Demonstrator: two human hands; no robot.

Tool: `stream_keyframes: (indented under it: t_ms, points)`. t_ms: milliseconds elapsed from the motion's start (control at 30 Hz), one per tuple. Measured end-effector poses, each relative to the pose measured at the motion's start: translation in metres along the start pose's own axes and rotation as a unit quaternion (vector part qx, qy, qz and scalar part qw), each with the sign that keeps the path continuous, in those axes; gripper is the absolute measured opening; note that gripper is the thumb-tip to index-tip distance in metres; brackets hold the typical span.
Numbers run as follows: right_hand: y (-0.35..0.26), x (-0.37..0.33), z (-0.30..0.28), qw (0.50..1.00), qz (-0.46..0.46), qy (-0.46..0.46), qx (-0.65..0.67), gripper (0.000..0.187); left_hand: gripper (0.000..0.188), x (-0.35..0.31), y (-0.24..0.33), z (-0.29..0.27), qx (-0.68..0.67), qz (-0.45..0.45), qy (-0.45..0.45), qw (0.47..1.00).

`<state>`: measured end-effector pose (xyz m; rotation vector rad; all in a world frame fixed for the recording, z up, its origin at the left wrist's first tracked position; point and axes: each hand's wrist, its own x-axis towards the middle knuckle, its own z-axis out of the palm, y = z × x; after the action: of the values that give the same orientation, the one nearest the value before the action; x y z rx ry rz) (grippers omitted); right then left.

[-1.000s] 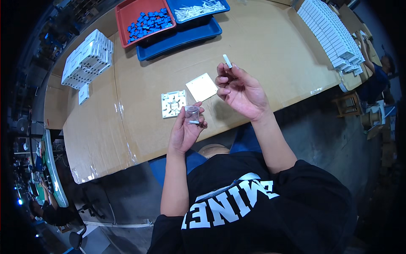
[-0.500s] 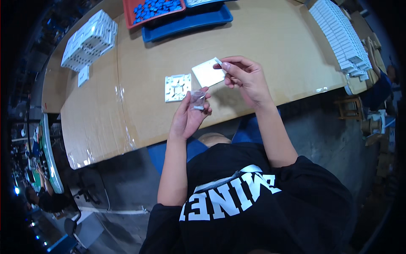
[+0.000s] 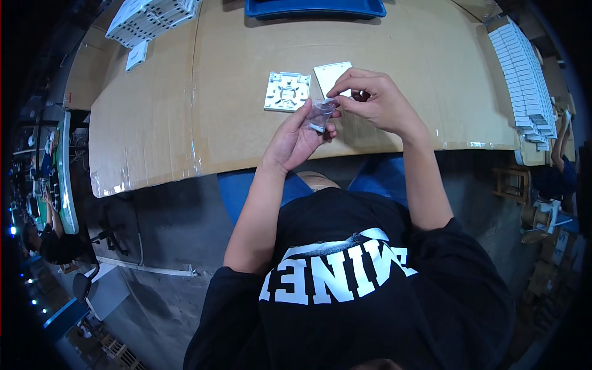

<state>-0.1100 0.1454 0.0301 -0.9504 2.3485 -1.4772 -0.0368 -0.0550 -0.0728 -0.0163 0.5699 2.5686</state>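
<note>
My left hand (image 3: pixel 297 139) is palm up over the near edge of the table, its fingers closed round a small clear plastic bag (image 3: pixel 318 118). A small white piece shows in the bottom of the bag. From the right, my right hand (image 3: pixel 385 105) pinches at the bag's upper end with thumb and forefinger. Whether a tiny white bit is between those fingertips is hard to make out. Just beyond the left hand lies a square white plastic tray (image 3: pixel 287 92) with molded clips inside. Beside it a flat white cover (image 3: pixel 328 73) lies partly hidden behind the right hand.
A cardboard-covered table (image 3: pixel 234 135) spans the view. White plastic trays (image 3: pixel 151 21) are stacked at the far left, with a single one (image 3: pixel 137 55) beside them. A tall white stack (image 3: pixel 523 80) stands at the right. A blue bin (image 3: pixel 314 8) sits at the far edge. Other people work at both sides.
My right hand has come from beside the white cover to the bag's upper end. The whole view has tilted, so the table sits higher and the red bin has left the picture.
</note>
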Motion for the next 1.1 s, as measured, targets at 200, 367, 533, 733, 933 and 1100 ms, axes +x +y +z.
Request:
stream_keyframes:
  t_ms: [200, 367, 533, 733, 933, 1100]
  points:
    - [-0.019, 0.024, -0.011, 0.983, 0.051, -0.137, -0.114, 0.018, 0.044, -0.002, 0.002, 0.001, 0.027, -0.009, 0.008, 1.0]
    - [-0.007, 0.034, -0.007, 0.976, 0.008, -0.205, -0.075, 0.015, 0.043, -0.002, 0.003, 0.0, 0.042, -0.005, -0.003, 0.999]
    - [0.004, 0.031, -0.003, 0.967, 0.041, -0.251, 0.017, 0.017, 0.043, -0.001, 0.002, 0.002, 0.042, 0.006, -0.007, 0.999]
    - [-0.007, 0.022, 0.003, 0.98, 0.052, -0.194, -0.011, 0.028, 0.042, -0.002, -0.001, 0.001, 0.008, 0.004, -0.013, 1.0]
    - [0.002, 0.02, 0.015, 0.982, 0.008, -0.188, 0.002, 0.033, 0.039, -0.001, 0.001, -0.001, 0.017, 0.017, -0.008, 1.0]
    - [0.008, 0.022, 0.011, 0.981, 0.059, -0.171, 0.072, 0.033, 0.036, 0.001, 0.004, 0.0, 0.012, 0.011, -0.013, 1.0]
